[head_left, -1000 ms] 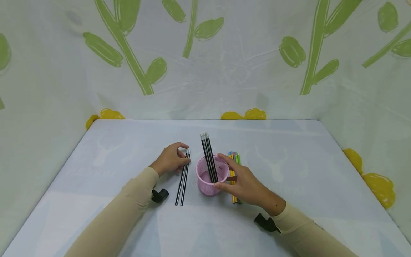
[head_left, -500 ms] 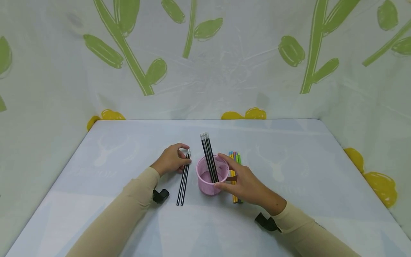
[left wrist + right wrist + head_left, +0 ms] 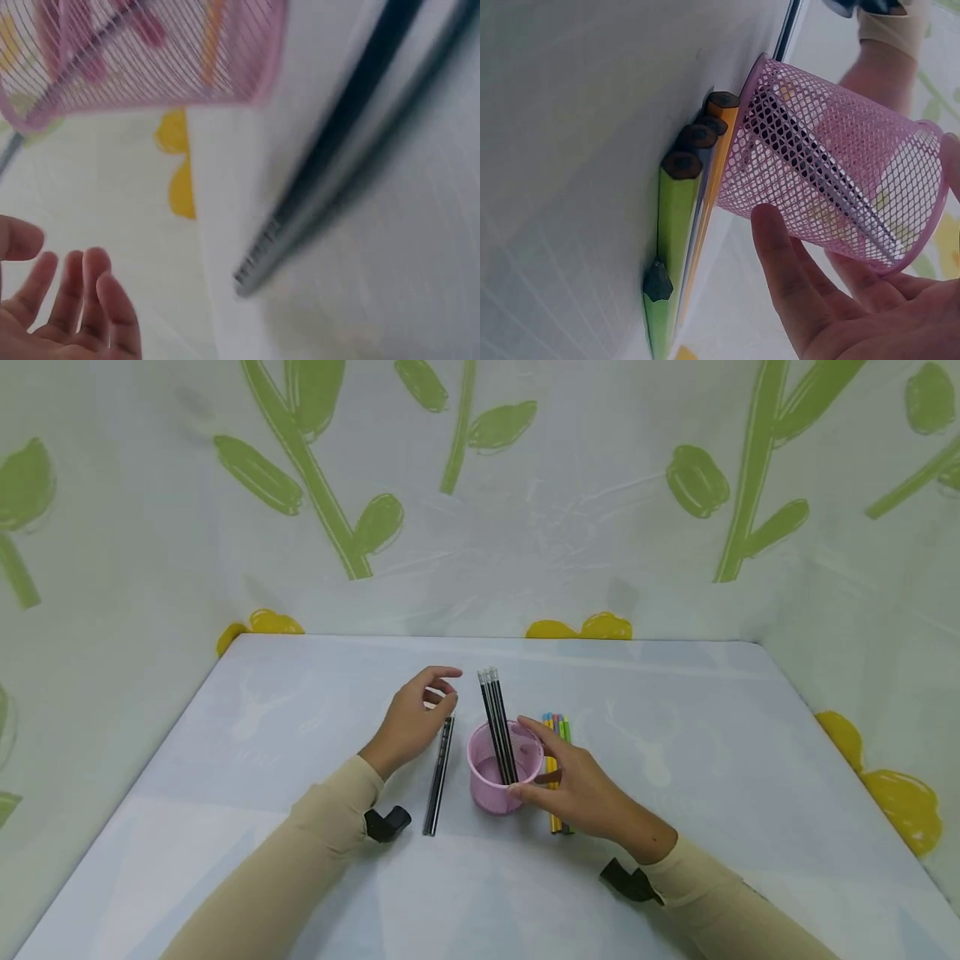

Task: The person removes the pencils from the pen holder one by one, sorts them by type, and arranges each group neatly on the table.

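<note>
My right hand (image 3: 588,789) grips a pink mesh pencil cup (image 3: 491,793), thumb at the near side of its rim and fingers round the far side. Inside the cup several black pencils (image 3: 497,718) lean back, their silvery ends sticking out above the rim. Left of the cup lie a couple of black pencils (image 3: 438,781) on the table. My left hand (image 3: 411,718) hovers by their far end with loosely bent fingers and nothing in them. The left wrist view shows those pencils (image 3: 330,150) apart from the left fingers (image 3: 67,289).
Several coloured pencils (image 3: 682,202), yellow, green and others, lie on the table just right of the cup, partly behind the right hand. A pale patterned cloth covers the table (image 3: 225,860). A wall (image 3: 570,527) with green leaf prints rises behind it.
My left hand has let go of the loose black pencils and moved up and away towards the far side. Those pencils now lie closer together. The right hand keeps holding the cup.
</note>
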Action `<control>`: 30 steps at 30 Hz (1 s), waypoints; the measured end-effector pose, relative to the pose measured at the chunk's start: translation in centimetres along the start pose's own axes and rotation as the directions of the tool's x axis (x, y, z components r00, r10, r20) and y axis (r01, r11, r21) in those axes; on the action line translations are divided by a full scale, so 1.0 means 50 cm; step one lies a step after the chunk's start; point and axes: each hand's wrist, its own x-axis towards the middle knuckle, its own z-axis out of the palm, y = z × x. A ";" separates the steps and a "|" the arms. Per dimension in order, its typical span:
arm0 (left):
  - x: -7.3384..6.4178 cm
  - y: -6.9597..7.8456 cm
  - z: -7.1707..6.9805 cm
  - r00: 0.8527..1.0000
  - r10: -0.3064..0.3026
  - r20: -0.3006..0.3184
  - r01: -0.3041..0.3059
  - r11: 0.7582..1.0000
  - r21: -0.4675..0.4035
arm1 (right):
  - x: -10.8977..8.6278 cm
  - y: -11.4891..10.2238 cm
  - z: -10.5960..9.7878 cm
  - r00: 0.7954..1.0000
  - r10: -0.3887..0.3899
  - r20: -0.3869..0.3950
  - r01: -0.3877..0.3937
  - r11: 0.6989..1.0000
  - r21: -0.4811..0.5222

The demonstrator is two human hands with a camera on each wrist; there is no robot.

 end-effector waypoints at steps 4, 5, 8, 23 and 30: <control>-0.019 0.033 0.014 0.994 0.099 -0.044 -0.102 0.992 -0.076 | -0.001 0.000 -0.001 1.000 0.004 -0.003 -0.004 1.000 0.000; -0.024 0.039 0.018 0.991 0.122 -0.057 -0.127 0.988 -0.086 | -0.001 0.000 0.000 1.000 0.004 -0.002 -0.004 1.000 -0.001; -0.037 0.053 0.032 0.979 0.183 -0.095 -0.190 0.978 -0.081 | -0.001 0.000 0.000 1.000 0.003 -0.004 -0.003 1.000 0.003; -0.050 0.064 0.090 0.951 0.208 -0.227 -0.227 0.972 -0.061 | 0.000 0.008 0.002 1.000 -0.025 -0.007 0.025 1.000 0.000; -0.053 0.057 0.098 0.952 0.215 -0.219 -0.235 0.970 -0.070 | 0.000 0.008 0.003 1.000 -0.011 -0.016 0.010 1.000 -0.017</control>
